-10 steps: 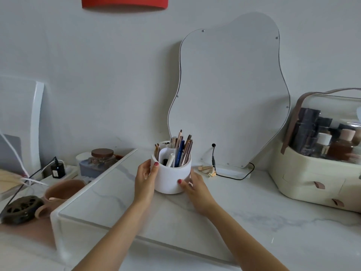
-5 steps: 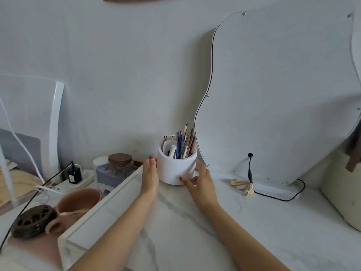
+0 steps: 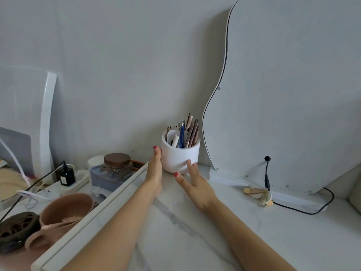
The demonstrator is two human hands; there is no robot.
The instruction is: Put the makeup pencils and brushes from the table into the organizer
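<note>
Just above the frame's centre, the round white ceramic organizer [image 3: 180, 156] stands upright on the white marble-veined table [image 3: 254, 231], its pencils and brushes [image 3: 185, 133] pointing up and leaning slightly right. The left hand [image 3: 155, 169] lies flat against its left wall; the right hand [image 3: 193, 182] is spread, fingertips touching its lower front, neither gripping. The wavy grey mirror back [image 3: 283, 94] crowds its right; open table lies toward the lower right.
</note>
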